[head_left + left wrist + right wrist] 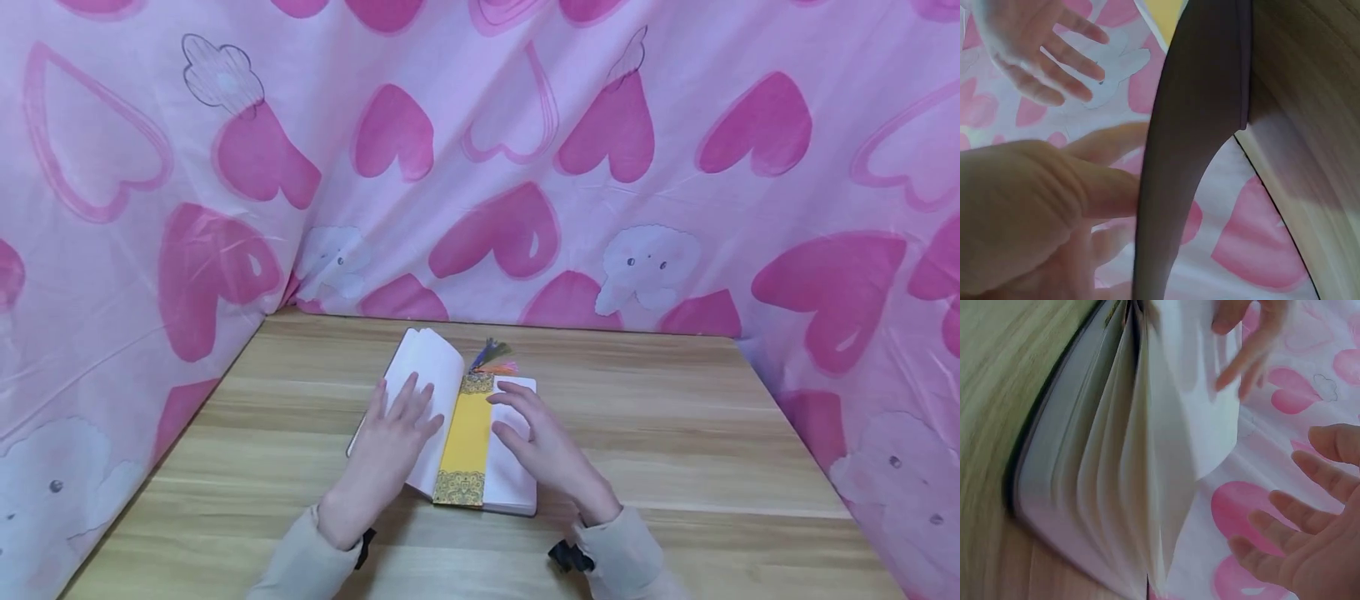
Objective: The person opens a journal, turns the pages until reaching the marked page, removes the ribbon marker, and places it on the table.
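An open notebook (513, 479) with blank white pages lies on the table, its left side raised at a tilt. Along its inner fold lies a yellow bookmark (465, 437) with dark lacy ends and multicoloured tassels (491, 360) beyond the top edge. My left hand (393, 442) is at the left page with fingers spread; in the right wrist view its fingers appear before that page. In the left wrist view the dark cover (1191, 125) hides part of this hand. My right hand (551, 450) hovers by the right page near the bookmark, fingers loosely bent and holding nothing.
The wood-grain table (675, 433) stretches out around the notebook. A pink cloth (480, 208) printed with hearts hangs behind it and along both sides. A black band (572, 557) shows at the right wrist, below the sleeve.
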`<state>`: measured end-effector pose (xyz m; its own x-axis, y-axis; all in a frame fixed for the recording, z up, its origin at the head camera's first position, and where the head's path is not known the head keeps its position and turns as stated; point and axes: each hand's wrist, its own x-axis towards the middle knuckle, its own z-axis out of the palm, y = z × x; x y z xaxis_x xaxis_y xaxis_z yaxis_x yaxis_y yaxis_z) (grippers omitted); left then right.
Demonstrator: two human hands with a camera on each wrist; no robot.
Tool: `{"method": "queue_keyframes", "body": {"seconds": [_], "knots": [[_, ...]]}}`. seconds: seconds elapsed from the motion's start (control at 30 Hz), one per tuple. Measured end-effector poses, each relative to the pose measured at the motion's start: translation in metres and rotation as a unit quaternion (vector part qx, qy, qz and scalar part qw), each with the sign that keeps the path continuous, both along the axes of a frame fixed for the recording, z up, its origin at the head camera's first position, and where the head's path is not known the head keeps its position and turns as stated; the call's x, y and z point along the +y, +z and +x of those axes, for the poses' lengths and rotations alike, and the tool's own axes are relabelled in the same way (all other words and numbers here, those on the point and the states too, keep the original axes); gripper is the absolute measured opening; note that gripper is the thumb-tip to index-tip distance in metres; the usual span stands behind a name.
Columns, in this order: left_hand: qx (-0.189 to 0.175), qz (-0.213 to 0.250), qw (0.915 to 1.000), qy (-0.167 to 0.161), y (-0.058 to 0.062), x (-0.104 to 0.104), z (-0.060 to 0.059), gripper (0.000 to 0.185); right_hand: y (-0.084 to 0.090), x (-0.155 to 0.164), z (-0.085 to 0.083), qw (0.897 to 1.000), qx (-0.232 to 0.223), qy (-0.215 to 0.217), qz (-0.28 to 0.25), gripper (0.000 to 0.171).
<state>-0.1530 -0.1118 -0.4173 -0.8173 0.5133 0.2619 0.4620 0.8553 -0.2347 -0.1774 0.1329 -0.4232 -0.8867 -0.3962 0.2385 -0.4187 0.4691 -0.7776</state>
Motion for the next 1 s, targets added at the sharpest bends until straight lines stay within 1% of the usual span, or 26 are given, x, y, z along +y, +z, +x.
{"method": "queue_keyframes", "body": {"seconds": [0.07, 0.1, 0.2, 0.27, 0.33, 0.43, 0.53, 0.67, 0.7, 0.77, 0.87, 0.93, 1.0], "knots": [[-0.010, -0.012, 0.9999, -0.005, -0.002, -0.001, 0.000, 0.041, 0.001, -0.001, -0.002, 0.998, -0.037, 0.009, -0.054, 0.033], [-0.014, -0.013, 0.9998, -0.006, -0.003, -0.001, 0.001, 0.038, 0.002, -0.002, -0.003, 0.995, -0.059, 0.014, -0.085, 0.033], [-0.031, -0.004, 0.9995, 0.003, -0.004, -0.002, 0.002, 0.034, 0.004, -0.004, -0.005, 0.977, -0.132, 0.007, -0.167, 0.033], [-0.037, 0.008, 0.9992, 0.015, -0.005, -0.003, 0.003, 0.032, 0.005, -0.006, -0.006, 0.968, -0.160, -0.008, -0.196, 0.033], [-0.039, 0.019, 0.9988, 0.024, -0.005, -0.004, 0.003, 0.030, 0.003, -0.007, -0.007, 0.960, -0.172, -0.026, -0.218, 0.036], [-0.042, 0.041, 0.9978, 0.029, -0.005, -0.005, 0.001, 0.026, -0.001, -0.009, -0.008, 0.950, -0.183, -0.054, -0.246, 0.046], [-0.044, 0.060, 0.9970, 0.020, -0.008, -0.008, -0.003, 0.020, -0.005, -0.011, -0.008, 0.938, -0.196, -0.086, -0.272, 0.057], [-0.070, 0.079, 0.9943, 0.015, -0.015, -0.010, -0.009, 0.020, -0.009, -0.015, -0.008, 0.919, -0.224, -0.128, -0.299, 0.063], [-0.077, 0.077, 0.9939, 0.015, -0.016, -0.010, -0.010, 0.021, -0.010, -0.016, -0.008, 0.914, -0.232, -0.139, -0.303, 0.064], [-0.097, 0.079, 0.9919, 0.021, -0.016, -0.010, -0.011, 0.022, -0.011, -0.019, -0.008, 0.904, -0.247, -0.161, -0.311, 0.066], [-0.114, 0.077, 0.9899, 0.033, -0.016, -0.010, -0.012, 0.020, -0.013, -0.023, -0.009, 0.888, -0.271, -0.187, -0.320, 0.069], [-0.133, 0.079, 0.9871, 0.044, -0.016, -0.009, -0.013, 0.023, -0.013, -0.026, -0.011, 0.878, -0.288, -0.195, -0.328, 0.071], [-0.151, 0.083, 0.9837, 0.051, -0.015, -0.009, -0.013, 0.029, -0.014, -0.028, -0.013, 0.872, -0.305, -0.195, -0.330, 0.072]]}}
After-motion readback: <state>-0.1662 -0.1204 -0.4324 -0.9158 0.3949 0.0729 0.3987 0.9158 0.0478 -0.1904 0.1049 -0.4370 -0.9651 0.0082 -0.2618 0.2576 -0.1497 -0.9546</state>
